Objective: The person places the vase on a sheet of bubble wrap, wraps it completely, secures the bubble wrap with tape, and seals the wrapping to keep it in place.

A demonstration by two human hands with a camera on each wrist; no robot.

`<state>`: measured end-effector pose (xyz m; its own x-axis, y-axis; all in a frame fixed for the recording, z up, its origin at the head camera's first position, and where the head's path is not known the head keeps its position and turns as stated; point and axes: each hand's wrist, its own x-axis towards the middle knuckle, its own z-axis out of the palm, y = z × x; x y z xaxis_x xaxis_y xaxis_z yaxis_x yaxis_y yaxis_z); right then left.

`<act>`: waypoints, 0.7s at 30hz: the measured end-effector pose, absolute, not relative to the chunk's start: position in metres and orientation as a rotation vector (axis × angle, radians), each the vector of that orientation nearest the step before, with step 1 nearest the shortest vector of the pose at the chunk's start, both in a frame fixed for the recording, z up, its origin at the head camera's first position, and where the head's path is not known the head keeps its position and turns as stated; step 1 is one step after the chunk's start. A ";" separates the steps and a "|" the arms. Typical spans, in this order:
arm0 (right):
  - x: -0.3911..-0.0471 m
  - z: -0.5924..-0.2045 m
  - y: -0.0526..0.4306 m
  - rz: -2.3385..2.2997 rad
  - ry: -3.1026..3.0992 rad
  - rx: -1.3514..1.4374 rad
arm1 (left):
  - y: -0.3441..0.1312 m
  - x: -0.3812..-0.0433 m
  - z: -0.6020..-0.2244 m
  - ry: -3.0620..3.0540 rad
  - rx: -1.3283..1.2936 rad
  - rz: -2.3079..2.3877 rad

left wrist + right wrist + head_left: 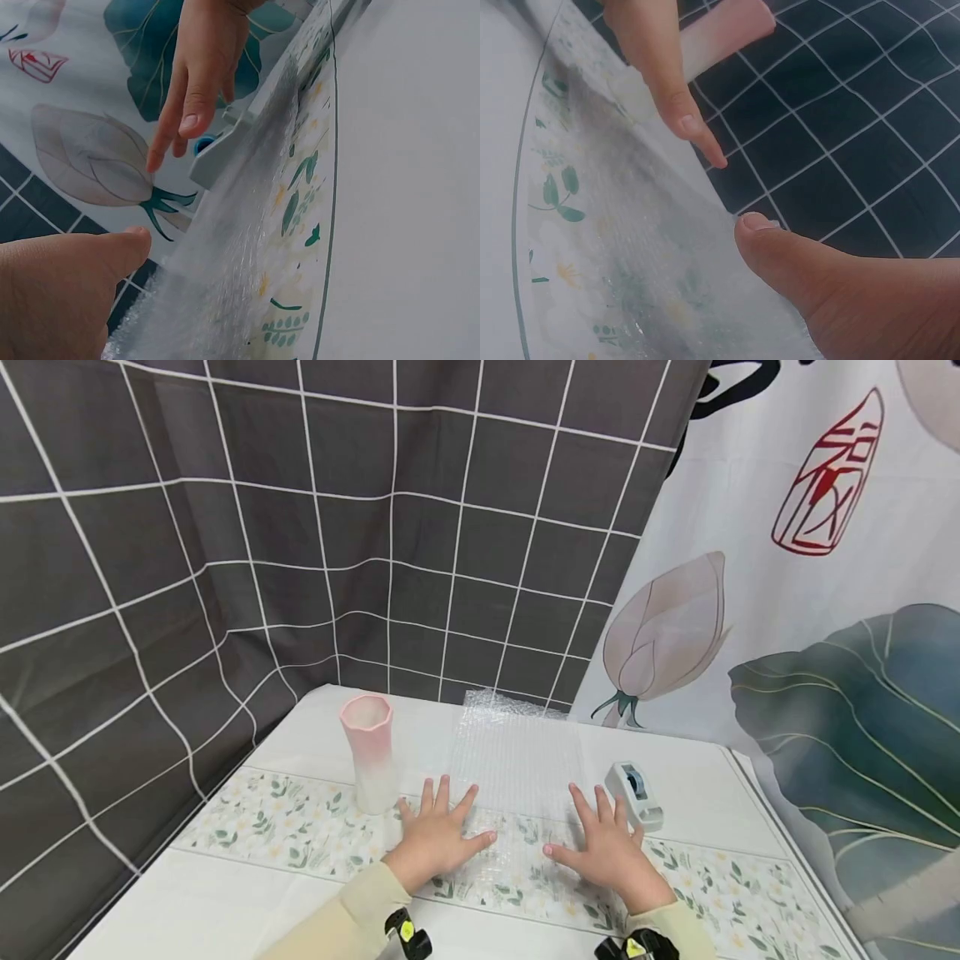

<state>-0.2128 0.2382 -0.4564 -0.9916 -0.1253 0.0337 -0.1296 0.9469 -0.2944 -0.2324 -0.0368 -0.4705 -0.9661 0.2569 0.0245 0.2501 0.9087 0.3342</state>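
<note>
A clear sheet of bubble wrap (517,768) lies over the middle of the table, reaching the back edge. My left hand (435,837), fingers spread, is at its left side, and my right hand (606,852), also spread, is at its right side. Both hands hold nothing. Just beyond the left fingertips stands a pink-and-white vase (371,756), upright, its top open. A white tape dispenser (634,795) with a blue roll sits beyond the right hand's fingers. In the left wrist view the bubble wrap (217,262) stretches below the right hand (202,82).
A floral-patterned strip (285,827) runs across the white table (247,893). Dark cloth (420,543) with white grid lines hangs behind and at the left. A white curtain (675,693) with flower and leaf prints hangs at the right.
</note>
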 end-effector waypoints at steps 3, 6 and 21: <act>-0.213 -0.458 0.238 0.472 -3.087 0.200 | -0.037 -0.231 -0.471 3.064 0.402 0.549; -0.214 -0.460 0.238 0.476 -3.094 0.197 | -0.038 -0.229 -0.470 3.103 0.403 0.568; -0.216 -0.455 0.239 0.548 -3.108 0.212 | -0.054 -0.233 -0.451 3.603 0.659 0.661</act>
<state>-0.2161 0.2388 -0.4549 -0.9908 -0.1357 0.0019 -0.1281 0.9309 -0.3421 -0.2331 -0.0539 -0.4510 -0.7787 0.2173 0.5886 0.4120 0.8846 0.2185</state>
